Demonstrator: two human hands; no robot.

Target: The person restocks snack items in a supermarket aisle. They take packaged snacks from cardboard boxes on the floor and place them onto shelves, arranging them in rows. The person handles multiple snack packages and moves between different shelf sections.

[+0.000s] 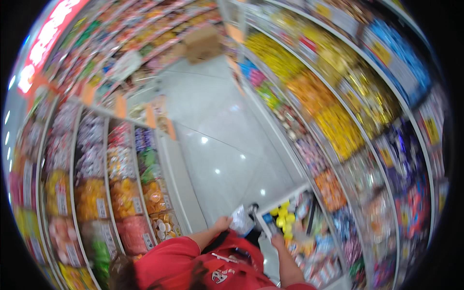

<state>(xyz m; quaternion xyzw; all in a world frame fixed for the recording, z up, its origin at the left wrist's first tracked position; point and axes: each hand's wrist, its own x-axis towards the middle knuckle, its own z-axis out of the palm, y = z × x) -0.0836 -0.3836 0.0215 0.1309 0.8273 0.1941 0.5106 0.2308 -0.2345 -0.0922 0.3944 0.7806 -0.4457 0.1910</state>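
My left hand [223, 224] is closed on the edge of a shiny, whitish clear plastic packet [241, 220], held low in front of my red top. My right hand [277, 240] is at the near left edge of an open white drawer [285, 197], its fingers apparently wrapped over the rim, though blur softens them. Inside the drawer lie yellow round pieces [286, 218] and a jumble of blue, white and orange packets [316, 249]. A dark strip-like thing [311, 220] stands among them.
Tiered shelves of bagged sweets line the right side, with yellow packets [338, 133] and orange ones [331, 189]. Clear bins of wrapped goods [126, 196] rise on the left. A pale tiled floor [222, 130] runs between. A cardboard box [203, 43] sits at the far end.
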